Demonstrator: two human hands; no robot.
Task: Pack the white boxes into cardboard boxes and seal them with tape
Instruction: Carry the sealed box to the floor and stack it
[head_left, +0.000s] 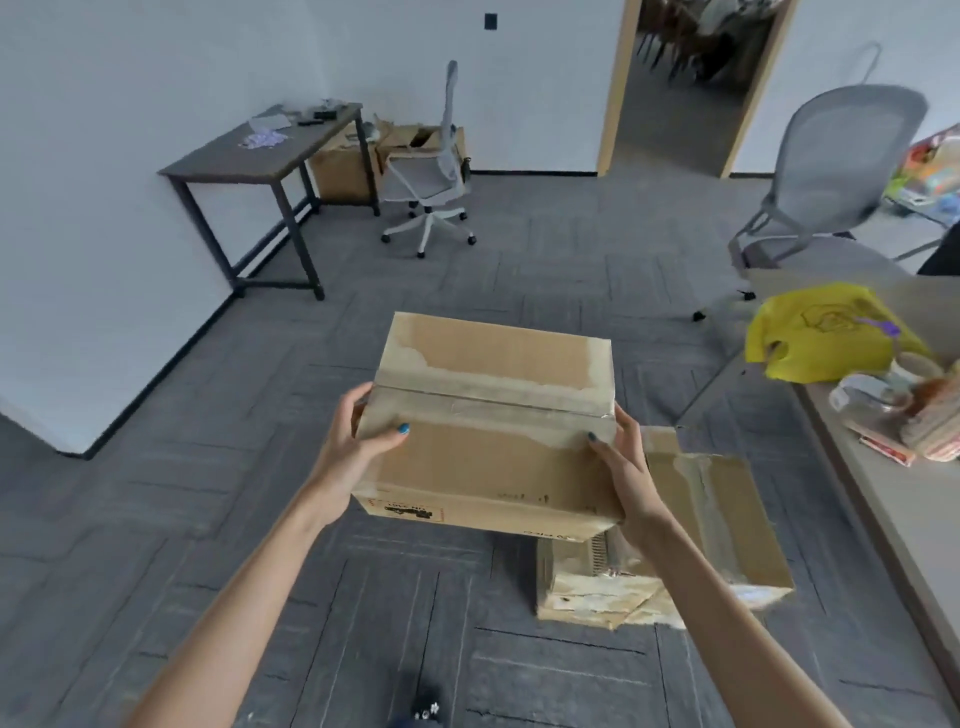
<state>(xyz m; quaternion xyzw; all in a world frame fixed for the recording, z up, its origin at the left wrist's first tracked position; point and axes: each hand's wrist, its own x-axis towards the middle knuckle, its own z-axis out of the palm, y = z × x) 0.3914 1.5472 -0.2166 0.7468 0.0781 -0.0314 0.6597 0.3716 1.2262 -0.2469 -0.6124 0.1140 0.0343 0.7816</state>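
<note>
A closed cardboard box (493, 415) with a strip of tape along its top seam is held in the air above the carpet. My left hand (353, 452) grips its left side, thumb on the top. My right hand (626, 473) grips its right side, thumb on the tape. Below and to the right, a second taped cardboard box (727, 519) lies on the floor, partly hidden by the held box and my right forearm. No white boxes are in view.
A table edge (857, 467) on the right carries a yellow bag (826, 332), a tape roll (862, 392) and packets. A grey chair (831, 171) stands behind it. Far back are a dark desk (260, 156), a swivel chair (431, 176) and more cartons (343, 171).
</note>
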